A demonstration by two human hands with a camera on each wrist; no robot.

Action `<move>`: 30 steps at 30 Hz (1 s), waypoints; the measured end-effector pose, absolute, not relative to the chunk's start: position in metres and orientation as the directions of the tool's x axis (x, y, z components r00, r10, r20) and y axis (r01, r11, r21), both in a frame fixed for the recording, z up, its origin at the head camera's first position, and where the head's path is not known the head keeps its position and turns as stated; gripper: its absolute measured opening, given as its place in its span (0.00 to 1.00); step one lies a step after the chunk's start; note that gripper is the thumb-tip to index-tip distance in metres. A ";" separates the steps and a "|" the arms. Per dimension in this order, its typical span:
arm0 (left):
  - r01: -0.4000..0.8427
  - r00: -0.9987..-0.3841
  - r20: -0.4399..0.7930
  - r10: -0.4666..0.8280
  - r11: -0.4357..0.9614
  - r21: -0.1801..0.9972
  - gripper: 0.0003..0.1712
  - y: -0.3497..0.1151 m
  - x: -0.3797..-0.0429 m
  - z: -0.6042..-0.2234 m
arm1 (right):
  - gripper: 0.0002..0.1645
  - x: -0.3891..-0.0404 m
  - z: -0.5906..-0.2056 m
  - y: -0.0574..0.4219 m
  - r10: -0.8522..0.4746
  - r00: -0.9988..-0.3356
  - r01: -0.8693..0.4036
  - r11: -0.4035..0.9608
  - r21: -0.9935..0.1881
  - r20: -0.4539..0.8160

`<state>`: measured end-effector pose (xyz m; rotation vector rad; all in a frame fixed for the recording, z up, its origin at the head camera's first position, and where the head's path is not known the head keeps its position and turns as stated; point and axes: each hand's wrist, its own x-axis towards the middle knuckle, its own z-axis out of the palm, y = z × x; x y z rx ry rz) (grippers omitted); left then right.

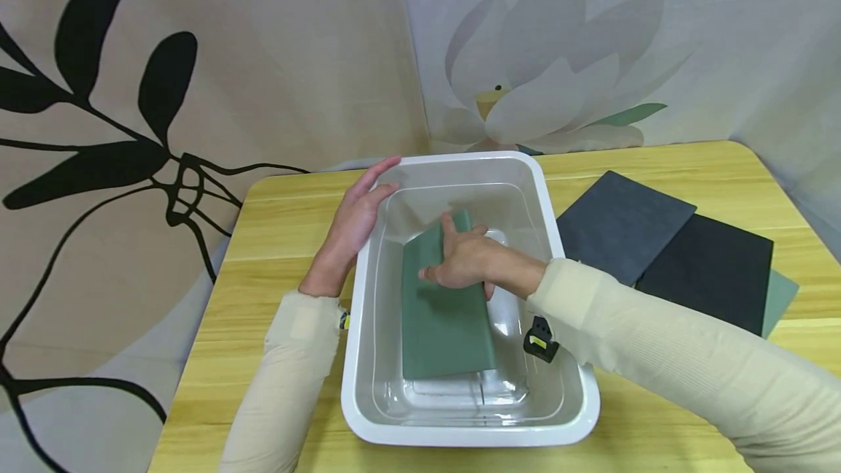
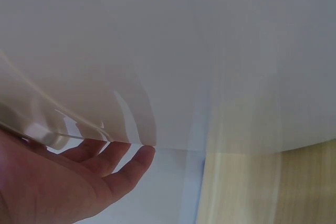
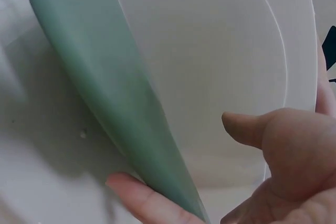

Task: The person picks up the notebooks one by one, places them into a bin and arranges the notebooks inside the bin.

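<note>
A white plastic tub (image 1: 469, 438) stands on the table. Inside it, a folded matte green sheet (image 1: 447, 334) leans toward the left wall, its material not plain. My right hand (image 1: 460, 258) lies over the sheet's upper part, index finger pointing to the far end and thumb spread to the left. In the right wrist view the rounded fold passes between that hand's fingers (image 3: 149, 203) and its thumb, which stays apart from the sheet. At the far left corner my left hand (image 1: 358, 217) holds the tub's rim, thumb over the edge; the left wrist view shows its fingers (image 2: 131, 169) against the plastic.
Right of the tub, a dark grey sheet (image 1: 624, 225), a black sheet (image 1: 712, 272) and a second green sheet (image 1: 780, 298) overlap on the wooden table (image 1: 263, 356). Behind the table hangs a patterned cloth backdrop (image 1: 315, 42).
</note>
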<state>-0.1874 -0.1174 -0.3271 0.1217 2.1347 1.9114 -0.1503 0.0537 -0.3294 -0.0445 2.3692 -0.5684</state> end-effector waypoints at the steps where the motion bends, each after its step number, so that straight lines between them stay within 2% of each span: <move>1: -0.116 -0.959 -0.142 0.243 0.119 0.986 0.25 -0.118 -0.189 -0.330 | 0.63 -0.150 -0.329 0.054 -0.183 -0.761 0.119 0.904 -0.411 -0.622; 9: -0.098 -0.961 -0.124 0.248 0.114 0.989 0.24 -0.122 -0.198 -0.346 | 0.63 -0.149 -0.328 0.055 -0.179 -0.756 0.118 0.909 -0.400 -0.630; 30: -0.105 -0.960 -0.129 0.249 0.108 0.989 0.23 -0.122 -0.198 -0.345 | 0.65 -0.148 -0.329 0.054 -0.172 -0.733 0.103 0.928 -0.358 -0.658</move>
